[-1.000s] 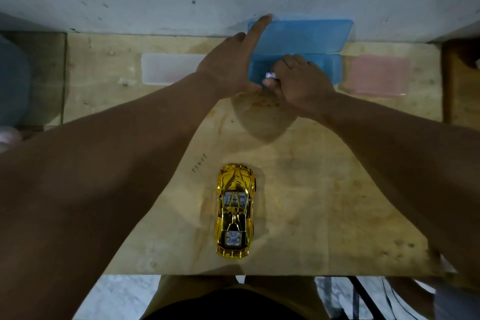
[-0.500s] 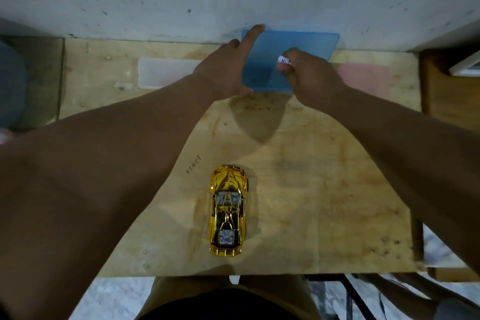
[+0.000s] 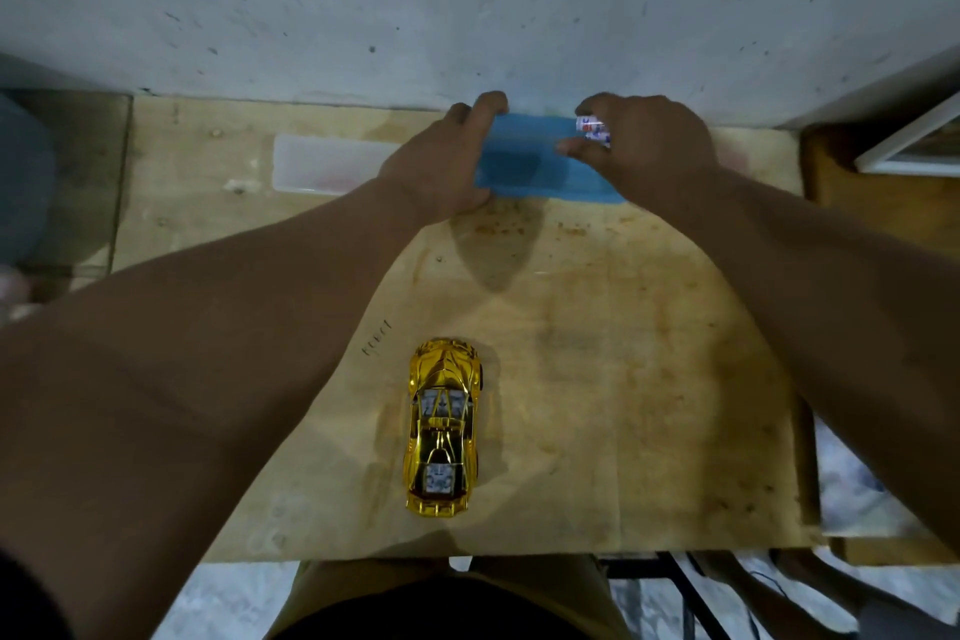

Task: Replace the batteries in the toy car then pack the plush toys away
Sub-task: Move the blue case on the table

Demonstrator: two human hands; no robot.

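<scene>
A shiny gold toy car stands on its wheels on the wooden table, nose pointing away from me, near the front edge. At the table's far edge against the wall lies a blue plastic box with its lid down. My left hand grips the box's left end, index finger hooked over its far edge. My right hand rests on the box's right end and holds white batteries with red and blue print in its curled fingers. No plush toys are in view.
A clear plastic box lies left of the blue one, and a pinkish box shows faintly behind my right wrist. A grey wall backs the table. A white-framed object sits at the right on a lower wooden surface.
The blue box's lid, upright a second ago, has come down shut. My right hand lifted out of the box holding the batteries and moved to its right end.
</scene>
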